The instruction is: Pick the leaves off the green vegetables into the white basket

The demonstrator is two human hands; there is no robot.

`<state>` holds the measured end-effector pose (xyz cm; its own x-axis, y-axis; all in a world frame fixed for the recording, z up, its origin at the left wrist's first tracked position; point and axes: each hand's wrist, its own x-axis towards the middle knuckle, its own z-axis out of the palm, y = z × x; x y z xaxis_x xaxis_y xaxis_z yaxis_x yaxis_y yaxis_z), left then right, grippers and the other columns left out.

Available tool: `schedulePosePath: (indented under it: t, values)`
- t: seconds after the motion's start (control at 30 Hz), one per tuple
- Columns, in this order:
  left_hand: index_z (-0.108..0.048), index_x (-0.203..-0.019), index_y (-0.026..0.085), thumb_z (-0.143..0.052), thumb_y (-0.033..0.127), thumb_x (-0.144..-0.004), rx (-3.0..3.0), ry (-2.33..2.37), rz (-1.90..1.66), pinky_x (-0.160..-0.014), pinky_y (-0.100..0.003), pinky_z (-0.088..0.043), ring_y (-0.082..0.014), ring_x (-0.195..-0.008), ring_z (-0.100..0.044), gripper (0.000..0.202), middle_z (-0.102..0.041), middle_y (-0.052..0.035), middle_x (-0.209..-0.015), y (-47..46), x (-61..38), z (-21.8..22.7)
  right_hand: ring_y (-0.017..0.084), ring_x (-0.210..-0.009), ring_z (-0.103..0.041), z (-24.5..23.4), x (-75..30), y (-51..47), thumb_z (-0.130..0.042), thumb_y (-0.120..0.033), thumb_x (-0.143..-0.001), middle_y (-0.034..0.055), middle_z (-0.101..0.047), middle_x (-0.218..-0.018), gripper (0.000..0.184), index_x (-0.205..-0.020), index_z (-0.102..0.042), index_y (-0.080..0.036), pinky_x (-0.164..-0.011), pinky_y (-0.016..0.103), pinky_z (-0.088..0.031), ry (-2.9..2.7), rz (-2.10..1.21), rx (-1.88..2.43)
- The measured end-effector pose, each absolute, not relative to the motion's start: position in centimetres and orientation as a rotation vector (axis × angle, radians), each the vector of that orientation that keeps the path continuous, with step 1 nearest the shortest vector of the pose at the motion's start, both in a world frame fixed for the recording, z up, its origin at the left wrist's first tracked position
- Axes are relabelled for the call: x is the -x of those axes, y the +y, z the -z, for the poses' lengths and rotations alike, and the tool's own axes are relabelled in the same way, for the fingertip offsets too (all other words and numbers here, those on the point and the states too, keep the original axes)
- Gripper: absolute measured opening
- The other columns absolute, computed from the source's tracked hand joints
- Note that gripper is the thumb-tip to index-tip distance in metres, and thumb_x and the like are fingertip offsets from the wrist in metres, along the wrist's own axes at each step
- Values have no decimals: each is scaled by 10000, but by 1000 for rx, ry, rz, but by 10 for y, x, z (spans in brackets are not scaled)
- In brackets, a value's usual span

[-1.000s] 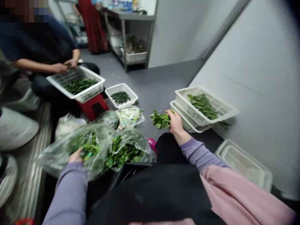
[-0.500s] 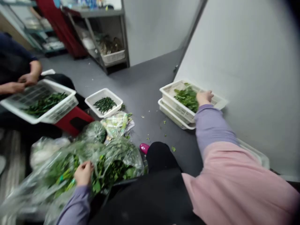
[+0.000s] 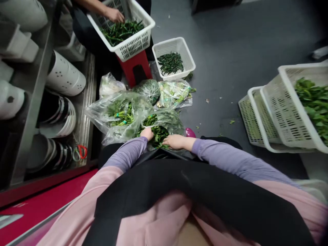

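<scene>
Dark leafy greens (image 3: 159,135) lie in the mouth of a clear plastic bag (image 3: 169,118) in front of my lap. At the left side of these leaves, my left hand (image 3: 148,134) is closed; what its fingers hold is hidden. My right hand (image 3: 174,141) reaches in from the other side, its fingers curled onto the leaves, the tips partly hidden. Just beyond my left hand, bundles of greens tied with green bands (image 3: 123,118) rest inside clear plastic. More bagged stalks (image 3: 176,92) lie farther out on the floor.
At right stand stacked white baskets (image 3: 287,112), the top one holding leafy greens (image 3: 314,102). Ahead, a white basket (image 3: 189,61) holds green chillies (image 3: 171,63). A co-worker's hand (image 3: 115,15) reaches into another basket (image 3: 135,42) on a red stool (image 3: 133,70). Left is a metal shelf (image 3: 85,99) with containers and scissors (image 3: 82,151).
My right hand has moved from the greens in the stacked basket back to the bagged greens by my left hand. My view has swung left and down.
</scene>
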<state>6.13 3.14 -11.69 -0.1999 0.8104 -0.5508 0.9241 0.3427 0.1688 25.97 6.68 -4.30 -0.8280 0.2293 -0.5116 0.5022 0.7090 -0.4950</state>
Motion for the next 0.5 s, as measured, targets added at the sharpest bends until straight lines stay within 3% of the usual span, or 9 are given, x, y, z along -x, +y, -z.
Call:
schedulePosePath:
  t: [0.1, 0.17, 0.2, 0.3, 0.4, 0.43, 0.5]
  values:
    - [-544, -1174, 108, -399, 241, -851, -1498, 2129, 153, -903, -337, -444, -249, -1053, -587, 379, -593, -192, -1134, 41, -44, 115, 266, -1126, -525, 64, -264, 84, -524, -189, -791, 112, -563, -1248, 423, -1201, -582, -277, -928, 445, -379, 2254, 649, -885]
    - [-531, -1208, 139, -413, 252, -850, -1525, 2110, 75, -929, -320, -431, -235, -1082, -569, 394, -587, -159, -1163, 48, -38, 112, 356, -1177, -467, 67, -279, 116, -404, -180, -847, 234, -462, -1316, 487, -1331, -449, -158, -928, 598, -300, 2185, 491, -1141]
    - [-534, -1214, 160, -419, 247, -847, -1541, 2087, 41, -937, -311, -427, -227, -1085, -565, 394, -594, -137, -1161, 52, -37, 111, 350, -1172, -472, 66, -287, 132, -397, -186, -848, 225, -438, -1341, 541, -1387, -359, -170, -938, 605, -288, 2104, 447, -1373]
    - [-489, -1278, 217, -431, 171, -823, -1617, 1995, -49, -982, -291, -400, -199, -1136, -531, 461, -560, -82, -1246, 61, -45, 112, 340, -1214, -431, 60, -297, 156, -460, -232, -820, 196, -349, -1420, 743, -1468, -97, -191, -968, 567, -302, 2016, 466, -1666]
    - [-396, -1356, 192, -453, 88, -775, -1652, 1971, -71, -1030, -302, -358, -213, -1244, -433, 593, -418, -105, -1391, 73, -55, 117, 336, -1238, -410, 55, -290, 147, -530, -313, -792, 196, -237, -1477, 874, -1472, 1, -174, -951, 465, -376, 2083, 579, -1695]
    - [-385, -1362, 166, -456, 72, -766, -1642, 1987, -64, -1042, -315, -345, -228, -1274, -397, 607, -375, -128, -1417, 79, -56, 119, 322, -1217, -440, 55, -287, 142, -536, -332, -790, 199, -253, -1470, 894, -1471, 18, -163, -935, 428, -396, 2113, 651, -1694]
    - [-382, -1362, 144, -456, 62, -769, -1614, 2032, -54, -1061, -343, -316, -250, -1313, -338, 603, -317, -154, -1446, 92, -52, 124, 284, -1130, -528, 55, -284, 137, -524, -341, -799, 189, -420, -1375, 886, -1470, 22, -146, -904, 375, -417, 2156, 807, -1671]
